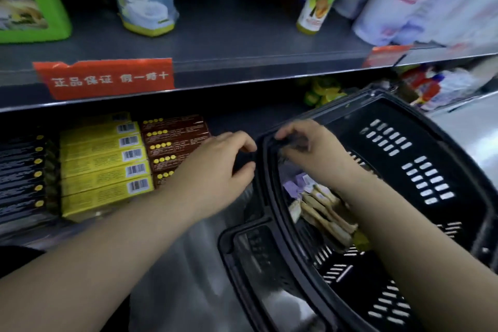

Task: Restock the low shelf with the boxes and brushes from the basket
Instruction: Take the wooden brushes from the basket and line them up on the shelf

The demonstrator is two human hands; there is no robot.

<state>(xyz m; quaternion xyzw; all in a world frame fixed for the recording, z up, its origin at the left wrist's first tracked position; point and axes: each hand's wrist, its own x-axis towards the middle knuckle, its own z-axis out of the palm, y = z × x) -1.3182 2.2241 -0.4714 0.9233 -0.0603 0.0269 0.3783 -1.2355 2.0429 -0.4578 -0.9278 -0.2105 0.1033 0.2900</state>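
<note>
Between picks, it seems — the right hand [304, 148] has fingers [285, 133] hooked over the basket [458, 170] rim. The left hand [215, 167] is curled just beside it; clamped on anything? Cannot tell. Brushes [323, 210] lie just under the right fingers, boxes [105, 170] left of both. Next — dip in, pinch a brush.

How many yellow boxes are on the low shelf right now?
6: five barcoded yellow boxes in one row between black boxes and brown boxes, a sixth in shadow behind them. More may be hidden further back.
</note>
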